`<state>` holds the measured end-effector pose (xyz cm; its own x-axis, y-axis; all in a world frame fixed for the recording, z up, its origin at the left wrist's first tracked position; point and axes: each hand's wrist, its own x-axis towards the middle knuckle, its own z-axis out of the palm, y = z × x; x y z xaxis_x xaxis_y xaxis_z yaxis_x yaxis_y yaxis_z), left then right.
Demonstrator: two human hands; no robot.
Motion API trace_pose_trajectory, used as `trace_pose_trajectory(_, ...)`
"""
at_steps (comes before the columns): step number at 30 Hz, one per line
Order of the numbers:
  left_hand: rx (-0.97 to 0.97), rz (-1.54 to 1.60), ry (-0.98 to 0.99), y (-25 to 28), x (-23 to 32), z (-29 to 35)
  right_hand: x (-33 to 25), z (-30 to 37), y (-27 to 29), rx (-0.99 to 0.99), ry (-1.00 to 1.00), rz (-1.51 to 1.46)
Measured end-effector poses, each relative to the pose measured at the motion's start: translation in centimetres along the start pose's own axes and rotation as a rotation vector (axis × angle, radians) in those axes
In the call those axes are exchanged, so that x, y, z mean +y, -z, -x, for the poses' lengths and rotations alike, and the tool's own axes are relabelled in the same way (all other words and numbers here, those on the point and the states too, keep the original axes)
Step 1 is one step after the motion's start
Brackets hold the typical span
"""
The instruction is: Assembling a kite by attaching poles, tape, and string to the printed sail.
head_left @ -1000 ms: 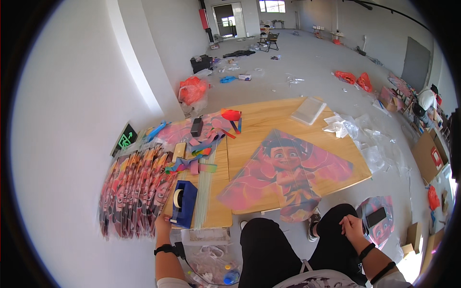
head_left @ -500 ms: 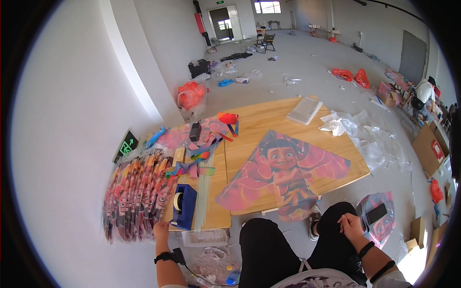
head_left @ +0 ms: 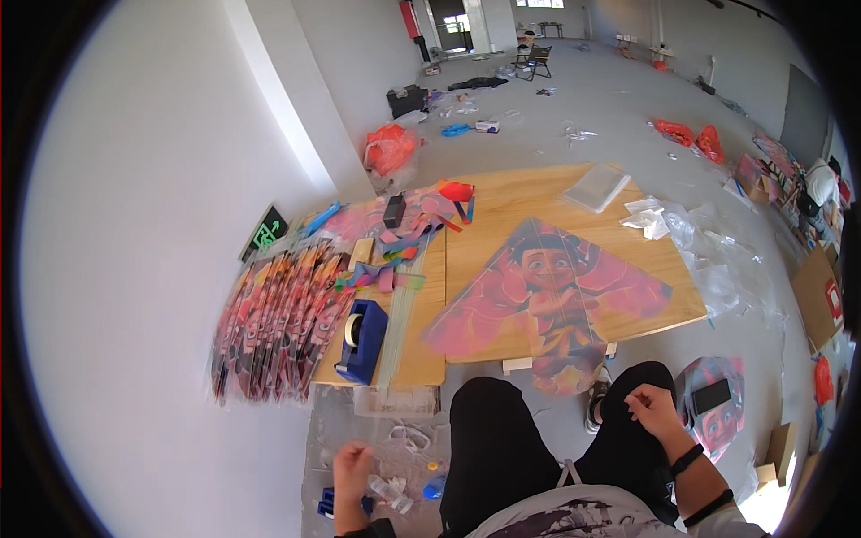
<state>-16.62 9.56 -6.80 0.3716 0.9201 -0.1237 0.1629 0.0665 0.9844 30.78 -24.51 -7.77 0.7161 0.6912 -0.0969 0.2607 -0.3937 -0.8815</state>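
My left hand [head_left: 352, 464] is in the air below the table's front left edge, its fingers curled together; whatever they may hold does not show. My right hand [head_left: 653, 410] rests by my right knee with thumb and fingers pinched together, and I cannot make out anything in them. A kite [head_left: 549, 300] printed with a cartoon child lies spread on the wooden table [head_left: 502, 202], its lower tip hanging over the front edge. To its left stands a blue tape dispenser [head_left: 363, 345] with a pale roll, beside a bundle of thin pale rods [head_left: 401, 332].
Several folded printed kites [head_left: 273, 332] in plastic overlap at the table's left side. Colourful ribbons [head_left: 395, 269], a black block [head_left: 394, 211] and a clear plastic box [head_left: 596, 187] lie on top. At right are a phone [head_left: 711, 393] and a cardboard box [head_left: 816, 296]. Another person [head_left: 821, 184] bends far right.
My left hand has left the table edge beside the tape dispenser and come down toward me. My right hand stays near my knee. The whole view has shifted slightly.
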Motion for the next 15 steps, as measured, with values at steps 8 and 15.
trace_pose_trajectory(8,-0.687,-0.136,-0.131,-16.2,6.4,3.7,-11.9,1.6,-6.7,-0.683,0.143,-0.575)
trace_pose_trajectory(15,-0.717,-0.049,-0.121,-19.9,6.4,4.4,-9.4,2.3,-8.8,-0.636,0.193,-0.73)
